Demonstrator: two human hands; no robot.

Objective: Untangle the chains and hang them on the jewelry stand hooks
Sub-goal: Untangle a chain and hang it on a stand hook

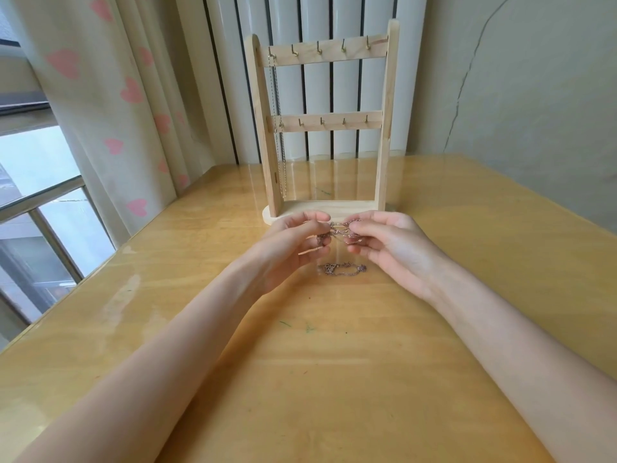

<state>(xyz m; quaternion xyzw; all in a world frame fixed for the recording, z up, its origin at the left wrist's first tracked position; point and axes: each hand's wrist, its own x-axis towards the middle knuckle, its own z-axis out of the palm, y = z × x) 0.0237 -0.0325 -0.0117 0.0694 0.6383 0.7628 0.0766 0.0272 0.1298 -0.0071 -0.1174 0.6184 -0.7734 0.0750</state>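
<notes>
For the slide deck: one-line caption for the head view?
Both hands, left hand and right hand, pinch a tangled chain before a wooden jewelry stand with one hung chain.

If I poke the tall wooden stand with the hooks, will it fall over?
Probably it wobbles: the tall wooden jewelry stand is narrow with a small base. It looks light, mostly open frame. The thin gold chain hanging on it would likely swing.

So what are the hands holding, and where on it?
Both the left hand and right hand pinch the tangled chain at its upper part; its lower end lies on the table.
</notes>
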